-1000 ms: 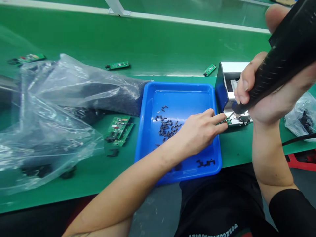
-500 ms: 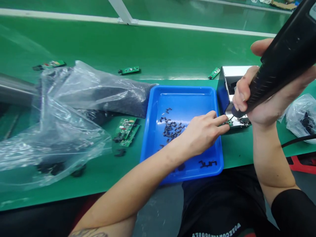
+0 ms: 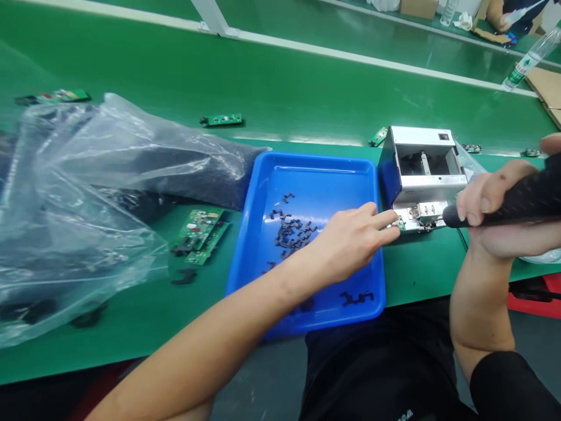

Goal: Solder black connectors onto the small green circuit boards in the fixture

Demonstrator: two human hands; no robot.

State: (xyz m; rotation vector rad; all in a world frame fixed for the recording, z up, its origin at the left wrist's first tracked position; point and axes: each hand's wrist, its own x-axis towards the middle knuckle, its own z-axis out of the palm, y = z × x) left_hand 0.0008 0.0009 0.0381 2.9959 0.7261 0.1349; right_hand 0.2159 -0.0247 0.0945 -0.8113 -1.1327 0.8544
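Note:
My left hand [image 3: 350, 241] reaches across the blue tray [image 3: 315, 169] and pinches a small green circuit board [image 3: 400, 223] at the front of a grey and blue metal fixture box [image 3: 421, 169]. My right hand [image 3: 499, 219] is wrapped round a black electric screwdriver [image 3: 517, 199], held nearly level, its tip at the fixture's front right. Several small black plastic clips [image 3: 291, 228] lie in the tray behind my left hand.
A big clear plastic bag [image 3: 87, 199] with dark parts covers the left of the green bench. Green boards [image 3: 201, 231] lie beside the tray, others [image 3: 221, 120] further back. A plastic bottle [image 3: 528, 58] and cardboard sit far right. A second small bag lies under my right hand.
The screwdriver has dropped from a steep tilt over the board to nearly level, its tip moved right along the fixture's front. My left hand stays on the small board. The view shifted.

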